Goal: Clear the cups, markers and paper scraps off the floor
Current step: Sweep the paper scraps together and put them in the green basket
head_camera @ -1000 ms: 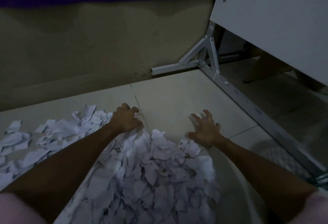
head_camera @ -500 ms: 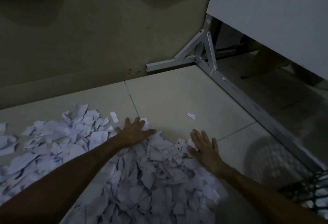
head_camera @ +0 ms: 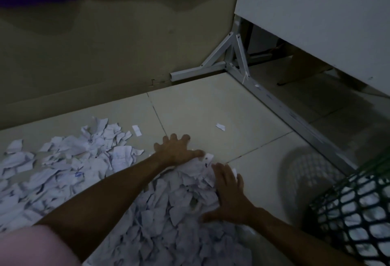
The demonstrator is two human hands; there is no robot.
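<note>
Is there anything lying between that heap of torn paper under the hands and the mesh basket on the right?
Nothing visible does. Both hands, left and right, press the heap of torn white paper scraps; only bare pale floor tile separates it from the dark green mesh basket.

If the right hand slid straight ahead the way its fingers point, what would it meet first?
Probably the left hand: the right hand points up-left along the scrap pile, though depth is unclear.
</note>
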